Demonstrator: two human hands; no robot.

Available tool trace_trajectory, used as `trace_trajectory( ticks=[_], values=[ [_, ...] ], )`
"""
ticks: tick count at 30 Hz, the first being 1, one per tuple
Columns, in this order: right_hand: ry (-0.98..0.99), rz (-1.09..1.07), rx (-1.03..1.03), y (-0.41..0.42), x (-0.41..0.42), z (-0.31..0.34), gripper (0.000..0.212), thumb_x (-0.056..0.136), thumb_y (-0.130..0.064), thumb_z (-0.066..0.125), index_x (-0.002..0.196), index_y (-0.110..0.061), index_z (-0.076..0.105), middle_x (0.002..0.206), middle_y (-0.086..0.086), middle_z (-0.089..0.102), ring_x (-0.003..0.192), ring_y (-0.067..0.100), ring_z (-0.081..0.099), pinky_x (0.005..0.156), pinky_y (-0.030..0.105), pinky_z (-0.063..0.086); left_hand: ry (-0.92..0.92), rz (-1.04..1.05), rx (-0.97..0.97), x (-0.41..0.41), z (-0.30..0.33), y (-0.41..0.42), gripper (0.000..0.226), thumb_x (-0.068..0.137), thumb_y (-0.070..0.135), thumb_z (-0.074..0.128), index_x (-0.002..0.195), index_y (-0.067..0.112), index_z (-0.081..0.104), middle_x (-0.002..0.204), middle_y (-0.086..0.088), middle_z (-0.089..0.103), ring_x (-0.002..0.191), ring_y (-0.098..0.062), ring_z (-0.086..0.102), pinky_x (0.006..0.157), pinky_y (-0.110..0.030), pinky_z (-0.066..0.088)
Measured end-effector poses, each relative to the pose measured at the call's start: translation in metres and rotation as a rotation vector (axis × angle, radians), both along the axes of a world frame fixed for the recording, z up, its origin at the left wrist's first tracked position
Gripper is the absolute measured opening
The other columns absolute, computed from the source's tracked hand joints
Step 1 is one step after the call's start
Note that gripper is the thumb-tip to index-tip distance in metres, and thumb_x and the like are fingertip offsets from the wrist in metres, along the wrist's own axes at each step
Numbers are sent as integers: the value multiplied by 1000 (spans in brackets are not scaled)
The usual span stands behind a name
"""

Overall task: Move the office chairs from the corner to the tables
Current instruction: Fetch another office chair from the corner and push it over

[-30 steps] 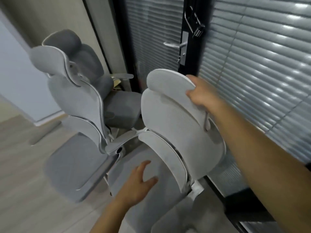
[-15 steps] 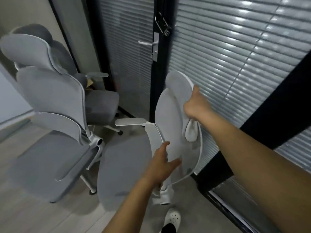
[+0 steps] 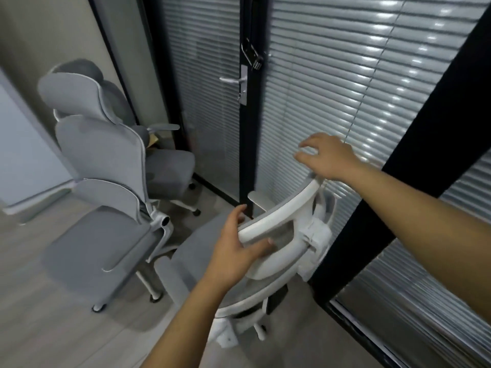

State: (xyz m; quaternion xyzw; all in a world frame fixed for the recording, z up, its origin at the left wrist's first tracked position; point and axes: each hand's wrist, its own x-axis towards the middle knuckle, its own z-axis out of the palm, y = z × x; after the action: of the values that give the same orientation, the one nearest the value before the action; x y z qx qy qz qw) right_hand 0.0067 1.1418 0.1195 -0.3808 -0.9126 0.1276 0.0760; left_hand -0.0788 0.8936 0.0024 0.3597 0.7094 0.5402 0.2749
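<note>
**White frame, grey seat: my hands on the nearest chair**

White plastic fills my left hand (image 3: pixel 240 251): my fingers and thumb curl round the curved back frame of the nearest chair (image 3: pixel 281 229), the one directly in front of me. Its grey seat sits below and to the left of my forearm, and its white base and casters show beneath, on the floor (image 3: pixel 53 328).

My right hand (image 3: pixel 328 158) hangs just above the top end of that same frame, fingers spread and loosely bent, holding nothing. I cannot tell whether the heel of the palm touches the frame.

The chair stands close against the glass wall with slatted blinds (image 3: pixel 332 88), beside a thick black post (image 3: pixel 414 160).

To my left, a second chair (image 3: pixel 106 187) in grey fabric stands upright with its headrest up, near the chair I hold but apart from it. Behind it, in the corner, a third chair (image 3: pixel 167 166) shows its seat and one armrest, next to the glass door with its metal door handle (image 3: pixel 233 80).
</note>
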Motion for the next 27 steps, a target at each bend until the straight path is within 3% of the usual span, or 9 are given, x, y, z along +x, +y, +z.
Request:
trace_trajectory(
  ticks=[2, 4, 9, 11, 13, 18, 24, 26, 27],
  values=[
    [-127, 9, -111, 4, 0, -22, 49, 89, -64, 49, 109, -27, 73, 117, -2, 67, 114, 25, 58, 96, 41, 42, 16, 139, 12, 9, -8, -9, 75, 80, 24, 77, 139, 42, 33, 117, 14, 54, 102, -5, 60, 75, -10, 50],
    [-70, 56, -302, 1, 10, -34, 49, 90, -62, 51, 87, -21, 78, 87, -3, 69, 93, 23, 63, 80, 34, 47, 65, 258, -2, 15, -14, -16, 63, 83, 17, 73, 131, 40, 41, 107, 13, 59, 92, -5, 63, 74, -18, 53],
    [186, 226, -711, 17, 46, -58, 40, 90, -55, 58, 89, -22, 80, 101, -7, 75, 102, 13, 66, 101, 39, 44, 125, 450, -100, 30, -31, -31, 45, 88, 26, 68, 124, 36, 43, 105, 20, 59, 91, 8, 59, 71, -10, 45],
    [391, 105, -870, 26, 67, -90, 43, 93, -52, 52, 89, -20, 80, 99, -1, 76, 103, 19, 67, 101, 41, 45, 134, 518, -169, 43, -39, -39, 38, 90, 39, 63, 120, 40, 41, 105, 27, 58, 92, 13, 55, 72, -14, 42],
    [489, -6, -831, 31, 92, -136, 37, 101, -39, 47, 84, -25, 76, 93, 1, 74, 101, 27, 67, 94, 40, 47, 124, 583, -219, 54, -49, -45, 40, 90, 56, 55, 123, 37, 44, 102, 26, 61, 94, 5, 58, 72, -19, 43],
    [268, 99, -665, 21, 126, -200, 42, 101, -12, 47, 73, -41, 58, 67, -29, 63, 88, 15, 61, 85, 29, 42, 300, 689, -305, 48, -68, -49, 77, 76, 68, 34, 142, 29, 37, 96, 9, 64, 87, -24, 61, 71, -37, 45],
    [392, -142, -728, -14, 139, -193, 31, 100, -23, 48, 74, -28, 63, 81, -7, 66, 85, 26, 61, 75, 34, 43, 358, 602, -300, 25, -66, -57, 78, 78, 66, 31, 144, 24, 37, 101, 6, 62, 90, -25, 59, 75, -37, 44],
    [503, -222, -733, -30, 144, -191, 24, 94, -45, 50, 97, -33, 70, 105, -3, 70, 103, 24, 62, 89, 37, 47, 377, 557, -280, 13, -67, -61, 75, 79, 66, 31, 140, 24, 40, 97, 4, 65, 86, -26, 60, 73, -38, 44],
    [572, -264, -755, -37, 147, -191, 38, 90, -56, 49, 117, -37, 66, 125, -4, 64, 117, 20, 57, 102, 41, 44, 383, 530, -270, 6, -66, -64, 72, 79, 65, 32, 138, 25, 41, 95, 2, 66, 86, -29, 61, 72, -40, 45]
  ],
)
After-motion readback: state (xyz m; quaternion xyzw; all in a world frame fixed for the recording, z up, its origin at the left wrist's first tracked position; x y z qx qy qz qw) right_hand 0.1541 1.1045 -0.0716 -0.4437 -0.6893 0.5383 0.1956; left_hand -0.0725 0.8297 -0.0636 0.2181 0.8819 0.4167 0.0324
